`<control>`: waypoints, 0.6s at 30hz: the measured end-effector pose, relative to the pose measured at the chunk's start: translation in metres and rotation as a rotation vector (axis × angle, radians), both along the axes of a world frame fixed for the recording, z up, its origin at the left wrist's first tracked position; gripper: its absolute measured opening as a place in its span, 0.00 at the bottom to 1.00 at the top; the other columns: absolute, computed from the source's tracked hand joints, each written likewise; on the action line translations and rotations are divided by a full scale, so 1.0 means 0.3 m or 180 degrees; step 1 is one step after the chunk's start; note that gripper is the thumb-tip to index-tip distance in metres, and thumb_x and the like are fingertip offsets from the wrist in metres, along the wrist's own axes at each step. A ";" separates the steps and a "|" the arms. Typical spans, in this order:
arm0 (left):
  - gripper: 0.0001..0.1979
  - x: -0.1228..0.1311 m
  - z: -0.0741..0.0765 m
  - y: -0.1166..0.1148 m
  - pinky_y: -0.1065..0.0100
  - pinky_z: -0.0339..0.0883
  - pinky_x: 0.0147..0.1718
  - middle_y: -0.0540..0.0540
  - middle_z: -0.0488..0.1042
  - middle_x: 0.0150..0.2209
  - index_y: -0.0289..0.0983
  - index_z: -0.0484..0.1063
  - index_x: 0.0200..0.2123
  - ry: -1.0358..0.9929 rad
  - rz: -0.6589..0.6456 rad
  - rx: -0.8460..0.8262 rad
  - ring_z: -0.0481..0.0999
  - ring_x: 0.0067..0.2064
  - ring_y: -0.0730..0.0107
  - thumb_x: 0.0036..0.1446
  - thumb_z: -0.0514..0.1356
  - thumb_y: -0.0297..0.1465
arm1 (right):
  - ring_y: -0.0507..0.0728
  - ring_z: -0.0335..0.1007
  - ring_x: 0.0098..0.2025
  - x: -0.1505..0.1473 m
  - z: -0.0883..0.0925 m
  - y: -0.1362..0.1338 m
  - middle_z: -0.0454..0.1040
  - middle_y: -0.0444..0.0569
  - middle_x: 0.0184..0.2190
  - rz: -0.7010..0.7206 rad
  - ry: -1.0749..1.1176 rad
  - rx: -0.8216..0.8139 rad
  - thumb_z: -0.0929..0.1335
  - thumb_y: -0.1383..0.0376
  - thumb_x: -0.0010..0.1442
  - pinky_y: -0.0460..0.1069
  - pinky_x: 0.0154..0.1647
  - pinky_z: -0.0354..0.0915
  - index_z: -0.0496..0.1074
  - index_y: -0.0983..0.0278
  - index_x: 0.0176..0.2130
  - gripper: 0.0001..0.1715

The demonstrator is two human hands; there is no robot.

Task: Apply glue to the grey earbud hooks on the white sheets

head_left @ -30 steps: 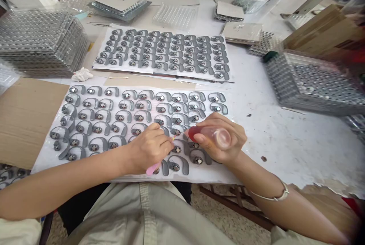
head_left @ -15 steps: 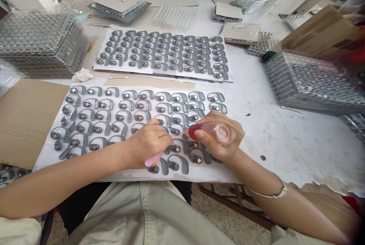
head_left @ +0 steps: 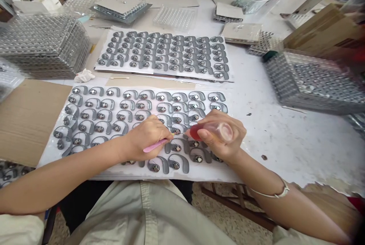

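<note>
My left hand (head_left: pixel 149 138) is closed around a slim pink-handled tool (head_left: pixel 154 146), its yellowish tip angled right, close to one grey hook-shaped earphone part (head_left: pixel 179 129). The exact kind of tool is too small to make out. In my right hand (head_left: pixel 224 134) lies a translucent squeeze bottle (head_left: pixel 212 130) with a red front end, tilted so its nozzle points left at the same part. Both tips nearly meet there. Around my hands, rows of these grey ear-hook parts with round metallic centres lie on a white sheet (head_left: pixel 228 171). My left forearm hides several of them.
A second sheet of ear-hook parts (head_left: pixel 171 51) lies behind. Stacked clear trays (head_left: pixel 42 43) stand at the left, and more filled trays (head_left: pixel 313 81) at the right. A cotton swab (head_left: pixel 119 78), crumpled tissue (head_left: pixel 84 75) and brown cardboard (head_left: pixel 34 112) lie nearby.
The pink tool's rear end has swung up and slightly left as my left hand turned a little. My right hand with the bottle has shifted only slightly right.
</note>
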State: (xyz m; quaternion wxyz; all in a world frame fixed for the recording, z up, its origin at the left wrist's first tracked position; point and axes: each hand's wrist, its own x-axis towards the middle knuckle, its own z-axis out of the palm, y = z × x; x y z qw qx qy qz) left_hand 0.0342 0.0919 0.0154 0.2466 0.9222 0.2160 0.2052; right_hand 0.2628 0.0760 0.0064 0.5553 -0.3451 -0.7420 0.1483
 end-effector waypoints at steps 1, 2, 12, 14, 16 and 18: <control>0.07 0.000 -0.001 0.000 0.65 0.61 0.37 0.46 0.78 0.30 0.35 0.70 0.33 -0.0013 0.0002 -0.0018 0.76 0.31 0.69 0.56 0.52 0.22 | 0.53 0.65 0.21 -0.001 0.001 -0.001 0.73 0.44 0.22 -0.0004 -0.0025 -0.0020 0.72 0.66 0.54 0.49 0.19 0.62 0.72 0.61 0.34 0.05; 0.07 -0.001 -0.002 0.000 0.64 0.61 0.37 0.46 0.78 0.30 0.35 0.70 0.33 -0.0022 0.0008 -0.0039 0.76 0.32 0.69 0.56 0.52 0.22 | 0.53 0.65 0.21 -0.001 0.001 -0.002 0.73 0.44 0.22 -0.0010 -0.0045 -0.0031 0.72 0.66 0.54 0.49 0.19 0.63 0.72 0.61 0.33 0.04; 0.07 -0.001 0.001 0.002 0.65 0.61 0.38 0.47 0.78 0.29 0.35 0.70 0.32 -0.0109 0.0061 -0.0190 0.76 0.32 0.69 0.56 0.53 0.22 | 0.52 0.65 0.22 0.003 -0.015 0.003 0.73 0.45 0.23 0.0010 -0.0045 0.0002 0.73 0.67 0.53 0.49 0.20 0.63 0.72 0.62 0.35 0.07; 0.07 -0.002 0.000 0.004 0.65 0.61 0.38 0.48 0.78 0.29 0.35 0.70 0.33 -0.0101 0.0046 -0.0227 0.76 0.32 0.69 0.56 0.53 0.21 | 0.53 0.66 0.22 0.002 -0.014 0.004 0.73 0.45 0.23 0.0036 -0.0060 0.0042 0.72 0.68 0.53 0.49 0.20 0.63 0.72 0.61 0.35 0.07; 0.07 -0.002 -0.002 0.007 0.65 0.61 0.38 0.48 0.77 0.28 0.35 0.70 0.33 -0.0117 0.0034 -0.0247 0.76 0.31 0.70 0.56 0.54 0.21 | 0.53 0.66 0.21 0.001 -0.014 0.004 0.74 0.44 0.23 0.0051 -0.0082 0.0067 0.72 0.68 0.53 0.49 0.20 0.63 0.72 0.62 0.35 0.07; 0.07 -0.003 -0.004 0.009 0.65 0.61 0.38 0.48 0.77 0.28 0.35 0.70 0.33 -0.0148 0.0032 -0.0245 0.75 0.31 0.70 0.55 0.54 0.21 | 0.53 0.66 0.21 0.001 -0.015 0.004 0.74 0.45 0.23 0.0063 -0.0094 0.0071 0.72 0.68 0.53 0.49 0.20 0.63 0.72 0.62 0.34 0.06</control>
